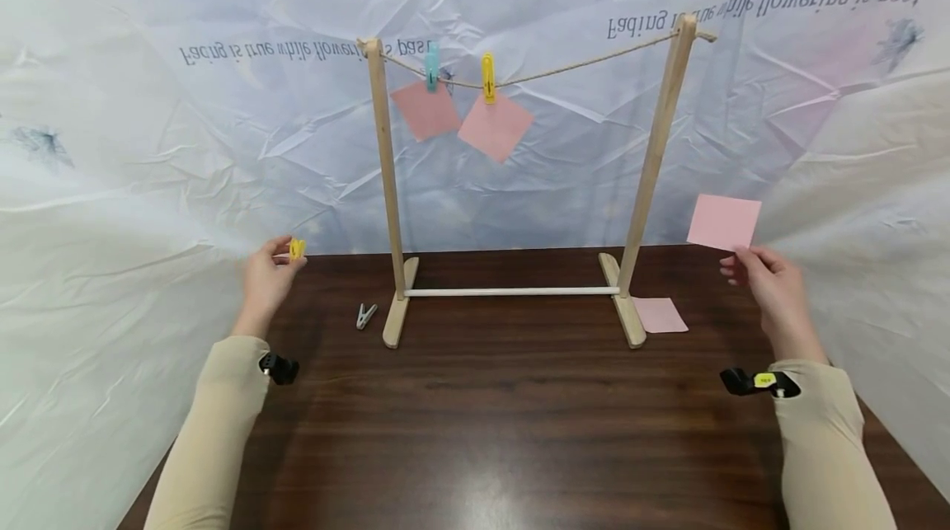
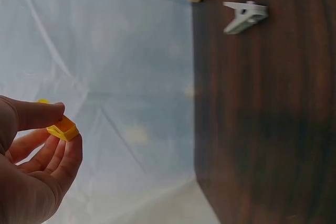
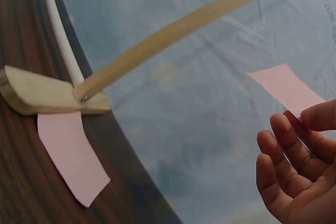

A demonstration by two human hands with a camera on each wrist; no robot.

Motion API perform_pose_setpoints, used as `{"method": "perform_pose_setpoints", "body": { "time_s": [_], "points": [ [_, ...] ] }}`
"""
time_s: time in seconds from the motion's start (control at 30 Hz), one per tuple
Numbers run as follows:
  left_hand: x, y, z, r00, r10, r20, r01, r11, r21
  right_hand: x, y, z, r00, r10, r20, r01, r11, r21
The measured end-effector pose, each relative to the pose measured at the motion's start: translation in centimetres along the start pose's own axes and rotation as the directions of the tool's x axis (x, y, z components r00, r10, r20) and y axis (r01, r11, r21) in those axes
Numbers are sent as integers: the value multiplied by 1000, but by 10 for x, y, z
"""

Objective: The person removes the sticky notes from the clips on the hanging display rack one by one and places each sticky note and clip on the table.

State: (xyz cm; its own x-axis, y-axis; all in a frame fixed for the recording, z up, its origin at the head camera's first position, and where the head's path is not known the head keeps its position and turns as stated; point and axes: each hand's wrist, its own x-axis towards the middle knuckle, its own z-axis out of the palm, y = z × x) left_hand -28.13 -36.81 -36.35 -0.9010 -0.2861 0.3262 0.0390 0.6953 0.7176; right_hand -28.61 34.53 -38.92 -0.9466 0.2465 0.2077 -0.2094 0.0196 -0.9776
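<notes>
My left hand [image 1: 269,281] pinches a yellow clothespin [image 1: 298,249] between thumb and fingers, left of the wooden rack; the left wrist view shows the same clothespin [image 2: 63,128] at the fingertips. Over on the right, my right hand [image 1: 772,287] holds a pink paper square [image 1: 724,222] by its lower corner. On the rack's string [image 1: 586,62] hang two pink squares: one [image 1: 426,111] under a blue clothespin [image 1: 432,68], the other [image 1: 496,128] under a yellow clothespin [image 1: 487,77].
The rack's posts [image 1: 656,143] stand on wooden feet joined by a white rod [image 1: 512,292]. A grey clothespin [image 1: 366,316] lies by the left foot. Another pink square [image 1: 660,315] lies beside the right foot [image 1: 627,311]. Printed cloth [image 1: 512,208] hangs behind the dark table [image 1: 475,415].
</notes>
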Motion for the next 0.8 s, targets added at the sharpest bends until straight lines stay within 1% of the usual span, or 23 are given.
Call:
{"method": "perform_pose_setpoints", "body": {
  "time_s": [0.17, 0.3, 0.43, 0.5, 0.63, 0.8],
  "points": [
    [-5, -10, 10, 998, 0, 56, -1, 1000, 15, 2, 9, -9, 999, 39, -6, -39, 999, 38],
    [-8, -12, 18, 997, -5, 82, 2, 1000, 26, 2, 15, -15, 998, 62, -11, -61, 997, 53],
    [-11, -14, 25, 996, -13, 86, 10, 999, 35, 3, 19, -18, 997, 76, -18, -75, 996, 50],
    [-12, -15, 29, 996, -22, 92, 19, 999, 39, 4, 21, -20, 996, 81, -24, -81, 996, 30],
    [-13, -21, 36, 992, -45, 120, 40, 998, 45, 5, 27, -22, 994, 101, -39, -104, 993, -62],
    [-13, -28, 45, 987, -57, 147, 43, 994, 96, 7, 35, -24, 990, 131, -53, -139, 977, -165]
  ]
}}
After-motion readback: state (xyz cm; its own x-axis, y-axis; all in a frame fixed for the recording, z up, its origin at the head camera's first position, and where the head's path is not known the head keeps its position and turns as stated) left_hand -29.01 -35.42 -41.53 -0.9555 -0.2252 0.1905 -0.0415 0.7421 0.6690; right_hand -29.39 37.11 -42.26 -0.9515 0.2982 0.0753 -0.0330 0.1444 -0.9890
